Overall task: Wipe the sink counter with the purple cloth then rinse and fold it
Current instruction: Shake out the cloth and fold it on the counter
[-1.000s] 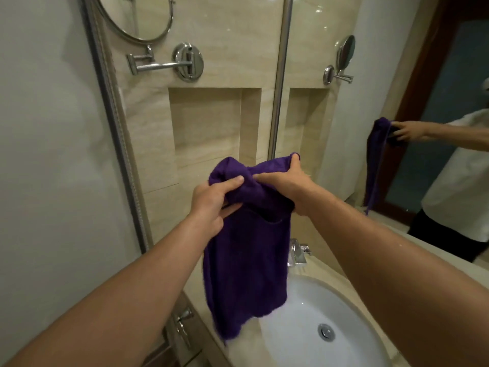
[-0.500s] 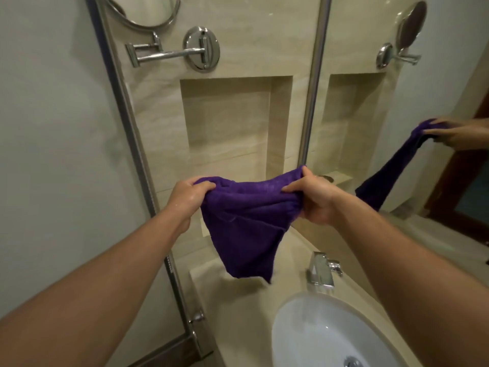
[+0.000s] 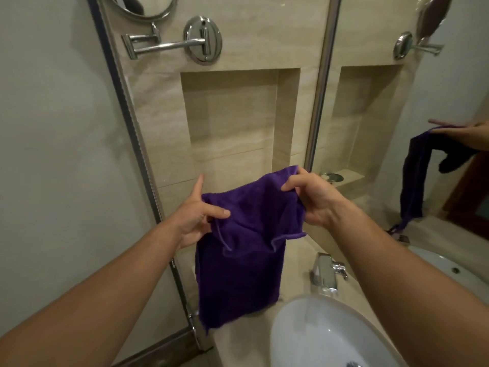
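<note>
The purple cloth [image 3: 243,250] hangs in the air above the beige sink counter [image 3: 296,258], its lower edge close to the counter's left end. My left hand [image 3: 197,219] pinches its upper left edge with the thumb, the index finger pointing up. My right hand [image 3: 308,196] grips the upper right corner, fingers curled round the fabric. The top of the cloth is bunched between both hands, and a fold drapes over in front.
A white basin [image 3: 317,332] lies low at the right with a chrome faucet [image 3: 326,271] behind it. A wall niche [image 3: 232,123], a chrome arm mount [image 3: 202,41] and a mirror [image 3: 397,115] stand behind. A glass panel with metal frame [image 3: 137,144] borders the left.
The cloth hung bunched between my hands half a second ago; now it drops longer toward the counter. My left index finger has lifted off the fabric and points up.
</note>
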